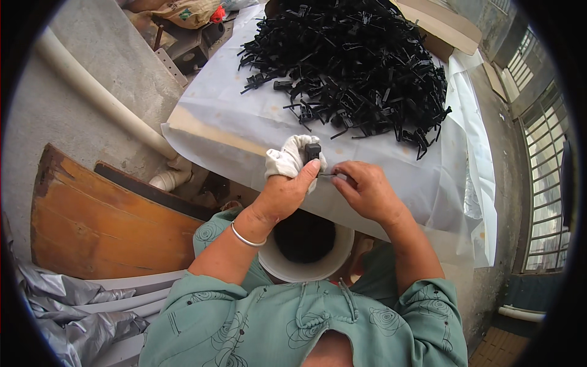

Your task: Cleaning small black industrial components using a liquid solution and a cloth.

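My left hand [292, 188] is closed on a small black plastic part [312, 151], the thumb pressed along its lower end. A white fabric glove [285, 161] covers its fingers, while the thumb and wrist are bare. Close by on the right, my right hand [368, 188] pinches a small tool with a thin metal tip [326, 175] that points left toward the part. Whether the tip touches the part I cannot tell. Below both hands, between my knees, stands a white bucket [276, 269] with dark contents [304, 235].
A large heap of black plastic parts [354, 73] lies on the table, which is covered in translucent plastic sheeting [235, 116]. Behind it is an open cardboard box [443, 27]. A worn wooden board [110, 220] and a pale pipe [101, 92] are at left; a barred window [546, 183] is at right.
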Tool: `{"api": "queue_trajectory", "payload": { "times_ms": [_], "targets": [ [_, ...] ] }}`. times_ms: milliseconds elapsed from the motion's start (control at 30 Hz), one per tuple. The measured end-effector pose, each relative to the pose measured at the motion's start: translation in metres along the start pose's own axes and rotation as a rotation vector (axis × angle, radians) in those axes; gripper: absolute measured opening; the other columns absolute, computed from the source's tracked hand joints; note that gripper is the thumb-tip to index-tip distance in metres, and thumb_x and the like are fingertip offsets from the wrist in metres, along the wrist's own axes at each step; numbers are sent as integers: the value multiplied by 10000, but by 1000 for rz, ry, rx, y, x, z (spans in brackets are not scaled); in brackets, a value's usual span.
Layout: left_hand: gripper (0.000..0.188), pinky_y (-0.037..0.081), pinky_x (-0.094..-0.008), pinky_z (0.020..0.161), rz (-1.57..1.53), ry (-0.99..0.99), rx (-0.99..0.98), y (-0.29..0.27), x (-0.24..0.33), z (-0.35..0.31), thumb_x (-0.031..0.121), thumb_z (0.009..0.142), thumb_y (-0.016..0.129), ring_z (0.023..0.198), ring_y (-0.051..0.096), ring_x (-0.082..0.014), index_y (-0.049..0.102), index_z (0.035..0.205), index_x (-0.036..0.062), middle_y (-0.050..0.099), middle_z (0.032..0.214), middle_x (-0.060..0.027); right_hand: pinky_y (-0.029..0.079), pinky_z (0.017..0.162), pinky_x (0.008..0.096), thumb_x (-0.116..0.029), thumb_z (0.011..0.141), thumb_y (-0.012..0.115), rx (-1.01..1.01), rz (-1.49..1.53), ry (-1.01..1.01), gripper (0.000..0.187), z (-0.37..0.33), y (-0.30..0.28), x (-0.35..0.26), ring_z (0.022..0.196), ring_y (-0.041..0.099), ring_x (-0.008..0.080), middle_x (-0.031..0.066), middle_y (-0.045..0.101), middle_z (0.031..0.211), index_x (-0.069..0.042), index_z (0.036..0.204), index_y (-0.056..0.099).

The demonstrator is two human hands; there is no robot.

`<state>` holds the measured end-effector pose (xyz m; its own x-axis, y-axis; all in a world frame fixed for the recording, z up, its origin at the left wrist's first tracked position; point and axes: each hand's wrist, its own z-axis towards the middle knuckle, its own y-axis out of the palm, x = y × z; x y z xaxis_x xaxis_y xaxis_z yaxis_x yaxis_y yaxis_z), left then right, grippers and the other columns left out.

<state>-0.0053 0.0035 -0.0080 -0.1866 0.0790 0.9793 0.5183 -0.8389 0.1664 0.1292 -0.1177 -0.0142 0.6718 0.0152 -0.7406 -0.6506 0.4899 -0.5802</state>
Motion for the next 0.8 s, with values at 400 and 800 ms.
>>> {"api": "queue_trajectory", "payload": {
  "times_ms": [400,800],
  "targets": [
    [290,426,-238,643,161,-44,-221,7,14,-5,70,856,434,711,477,-92,457,1135,-2,534,878,-60,366,521,237,-87,820,631,-4,463,146,120,2,3,-6,584,431,70,-5,512,651,-3,797,549],
    [217,445,-337,702,658,307,-130,10,0,-10,30,822,417,758,548,-282,467,1025,-27,554,812,-158,403,549,289,-157,923,472,-127,327,132,251,-2,19,-9,583,450,108,53,514,614,7,743,535]
  ]
}}
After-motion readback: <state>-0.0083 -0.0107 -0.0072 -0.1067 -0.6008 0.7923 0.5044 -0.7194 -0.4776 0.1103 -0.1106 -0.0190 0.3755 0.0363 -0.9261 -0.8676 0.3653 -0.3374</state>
